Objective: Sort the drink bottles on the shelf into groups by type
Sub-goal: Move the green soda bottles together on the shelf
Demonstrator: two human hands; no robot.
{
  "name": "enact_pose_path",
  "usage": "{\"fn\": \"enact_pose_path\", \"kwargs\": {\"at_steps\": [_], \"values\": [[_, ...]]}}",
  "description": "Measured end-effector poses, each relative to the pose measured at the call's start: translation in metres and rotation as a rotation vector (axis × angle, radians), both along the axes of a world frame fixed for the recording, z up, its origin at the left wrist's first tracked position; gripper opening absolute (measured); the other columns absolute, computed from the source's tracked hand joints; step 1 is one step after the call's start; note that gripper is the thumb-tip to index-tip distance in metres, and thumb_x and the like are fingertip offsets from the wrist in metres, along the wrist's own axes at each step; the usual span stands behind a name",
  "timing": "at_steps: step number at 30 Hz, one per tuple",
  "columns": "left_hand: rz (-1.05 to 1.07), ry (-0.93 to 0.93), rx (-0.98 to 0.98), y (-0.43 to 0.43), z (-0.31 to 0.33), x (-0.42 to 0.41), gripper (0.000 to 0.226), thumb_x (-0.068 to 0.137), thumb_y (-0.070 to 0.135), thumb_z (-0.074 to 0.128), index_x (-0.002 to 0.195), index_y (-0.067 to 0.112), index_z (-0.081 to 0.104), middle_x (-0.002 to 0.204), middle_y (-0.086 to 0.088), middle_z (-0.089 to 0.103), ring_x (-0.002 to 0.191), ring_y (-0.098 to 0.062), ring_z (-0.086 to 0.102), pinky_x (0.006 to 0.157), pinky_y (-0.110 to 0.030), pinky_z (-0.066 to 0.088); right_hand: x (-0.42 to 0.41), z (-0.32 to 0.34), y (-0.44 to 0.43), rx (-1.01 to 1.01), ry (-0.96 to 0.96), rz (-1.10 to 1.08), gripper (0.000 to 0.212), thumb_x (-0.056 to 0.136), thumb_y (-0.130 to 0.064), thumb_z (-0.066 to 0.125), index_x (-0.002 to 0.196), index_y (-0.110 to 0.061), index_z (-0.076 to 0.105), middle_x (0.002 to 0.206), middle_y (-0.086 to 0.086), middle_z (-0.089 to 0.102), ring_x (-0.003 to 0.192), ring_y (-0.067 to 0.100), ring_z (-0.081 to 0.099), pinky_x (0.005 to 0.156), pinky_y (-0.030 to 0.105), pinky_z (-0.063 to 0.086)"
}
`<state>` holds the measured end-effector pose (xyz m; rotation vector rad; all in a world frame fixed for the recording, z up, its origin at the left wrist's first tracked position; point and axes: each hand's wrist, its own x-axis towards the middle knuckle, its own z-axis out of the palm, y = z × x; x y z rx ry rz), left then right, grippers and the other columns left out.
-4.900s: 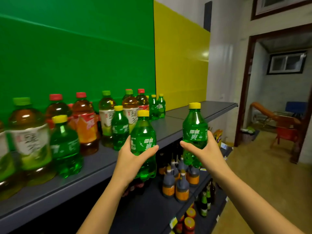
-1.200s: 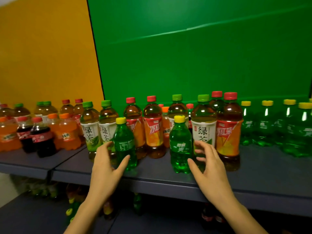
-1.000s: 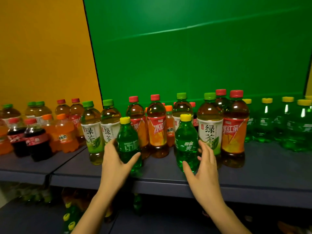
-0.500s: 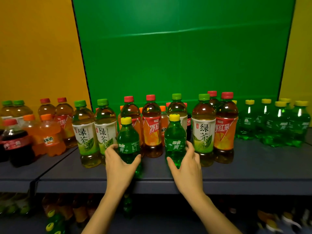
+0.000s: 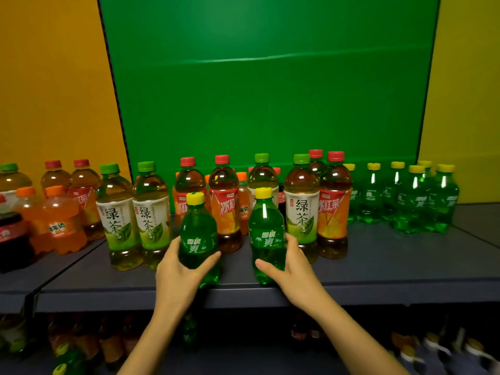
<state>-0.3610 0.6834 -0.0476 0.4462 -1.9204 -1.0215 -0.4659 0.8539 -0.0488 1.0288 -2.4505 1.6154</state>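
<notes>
Holding two small sodas, one per hand, at the front edge of the shelf (image 5: 378, 269).

Left hand (image 5: 177, 272): grip is wrapped round the lower body of the left green soda bottle (image 5: 198, 236), thumb across the front, fingers behind.

Right hand (image 5: 296, 269): grip is wrapped round the right green soda bottle (image 5: 266, 234), thumb low on the front, fingers round the far side.

Both bottles are upright, with yellow caps and green labels toward the camera, and there is a clear gap between them. Cannot tell whether their bases rest on the shelf or sit just above it.

Outward from the held pair:
- 12 o'clock: an iced red tea bottle (image 5: 224, 209), red cap, stands behind the gap. More red-capped and orange-capped bottles are partly hidden behind it.
- 10 o'clock: two green tea bottles (image 5: 132, 220) side by side, green caps, white labels.
- 1 o'clock: another green tea bottle (image 5: 301, 212) just beside the right-hand soda, with a second red tea bottle (image 5: 333, 209) touching its far side.
- 2 to 3 o'clock: a cluster of green sodas (image 5: 411, 201), yellow caps, grouped near the back, well apart from the hands.
- 9 o'clock: orange soda bottles (image 5: 61, 226) on the adjoining shelf section, with a cola bottle (image 5: 10, 236) at the frame edge.

Backing panels: green panel (image 5: 270, 90) at 12 o'clock, orange panel (image 5: 54, 77) at 10, yellow panel (image 5: 465, 104) at 2.

6 o'clock: a lower shelf (image 5: 243, 355), dim, holds more bottles. Their types are not readable.
</notes>
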Motion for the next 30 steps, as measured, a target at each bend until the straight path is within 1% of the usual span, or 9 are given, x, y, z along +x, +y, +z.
{"fn": "enact_pose_path", "kwargs": {"at_steps": [3, 6, 9, 11, 15, 18, 21, 25, 30], "values": [[-0.041, 0.004, -0.030, 0.024, 0.005, 0.001, 0.056, 0.057, 0.030, 0.085, 0.106, 0.023, 0.059, 0.098, 0.008, 0.068, 0.094, -0.011, 0.064, 0.085, -0.033, 0.052, -0.004, -0.002, 0.028, -0.052, -0.042, 0.080, 0.077, 0.075, -0.045, 0.069, 0.136, -0.030, 0.024, 0.136, -0.004, 0.044, 0.125, 0.012, 0.044, 0.107, 0.040, 0.038], [-0.094, -0.003, -0.068, 0.059, 0.021, -0.005, 0.060, 0.047, 0.045, 0.081, 0.100, 0.032, 0.056, 0.095, 0.015, 0.066, 0.091, -0.004, 0.063, 0.080, -0.024, 0.050, -0.011, 0.002, 0.061, -0.098, -0.043, 0.112, 0.077, 0.073, -0.048, 0.068, 0.136, -0.035, 0.025, 0.137, -0.012, 0.043, 0.126, 0.007, 0.043, 0.108, 0.039, 0.037], [-0.146, 0.008, -0.080, 0.097, 0.034, -0.023, 0.059, 0.040, 0.057, 0.076, 0.092, 0.038, 0.054, 0.090, 0.022, 0.065, 0.087, 0.009, 0.061, 0.074, -0.007, 0.046, -0.026, 0.011, 0.099, -0.148, -0.053, 0.091, 0.061, 0.079, -0.038, 0.068, 0.126, -0.040, 0.029, 0.130, -0.023, 0.044, 0.124, -0.005, 0.041, 0.104, 0.023, 0.037], [-0.181, 0.016, -0.084, 0.125, 0.041, -0.040, 0.061, 0.039, 0.063, 0.077, 0.090, 0.038, 0.055, 0.086, 0.024, 0.065, 0.086, 0.013, 0.060, 0.071, -0.004, 0.045, -0.040, 0.019, 0.126, -0.151, -0.063, 0.065, 0.058, 0.080, -0.036, 0.067, 0.119, -0.044, 0.024, 0.125, -0.030, 0.039, 0.116, -0.014, 0.038, 0.096, 0.011, 0.034], [-0.275, 0.040, -0.077, 0.181, 0.048, -0.084, 0.057, 0.038, 0.058, 0.076, 0.087, 0.038, 0.055, 0.083, 0.028, 0.063, 0.083, 0.020, 0.057, 0.067, 0.005, 0.038, -0.080, 0.031, 0.180, -0.115, -0.032, -0.040, 0.086, 0.079, -0.036, 0.066, 0.145, -0.023, 0.012, 0.136, -0.015, 0.023, 0.124, -0.003, 0.018, 0.103, 0.020, 0.021], [-0.312, 0.023, -0.107, 0.215, 0.044, -0.121, 0.061, 0.046, 0.051, 0.082, 0.098, 0.032, 0.056, 0.091, 0.024, 0.064, 0.089, 0.013, 0.058, 0.070, 0.003, 0.039, -0.113, 0.033, 0.212, -0.077, -0.026, -0.071, 0.087, 0.080, -0.034, 0.066, 0.146, -0.018, 0.011, 0.150, 0.001, 0.025, 0.130, 0.005, 0.022, 0.105, 0.026, 0.024], [-0.307, 0.003, -0.115, 0.241, 0.036, -0.158, 0.060, 0.053, 0.044, 0.084, 0.103, 0.027, 0.054, 0.093, 0.019, 0.064, 0.089, 0.006, 0.059, 0.073, -0.004, 0.044, -0.144, 0.033, 0.232, -0.038, -0.033, -0.077, 0.088, 0.079, -0.034, 0.067, 0.146, -0.017, 0.012, 0.154, 0.007, 0.019, 0.141, 0.018, 0.020, 0.110, 0.033, 0.025], [-0.270, -0.020, -0.101, 0.257, 0.024, -0.198, 0.061, 0.059, 0.042, 0.082, 0.108, 0.024, 0.050, 0.105, 0.011, 0.063, 0.100, -0.007, 0.060, 0.089, -0.024, 0.049, -0.181, 0.026, 0.244, -0.006, -0.019, -0.042, 0.087, 0.080, -0.032, 0.068, 0.145, -0.013, 0.014, 0.153, 0.006, 0.025, 0.141, 0.017, 0.021, 0.111, 0.033, 0.025], [-0.181, -0.038, -0.094, 0.256, 0.012, -0.228, 0.064, 0.063, 0.038, 0.081, 0.115, 0.019, 0.048, 0.114, 0.004, 0.062, 0.109, -0.013, 0.057, 0.097, -0.033, 0.045, -0.209, 0.014, 0.244, 0.020, -0.016, 0.001, 0.078, 0.079, -0.029, 0.071, 0.139, -0.011, 0.024, 0.141, 0.001, 0.040, 0.126, 0.007, 0.034, 0.104, 0.026, 0.031]]}}
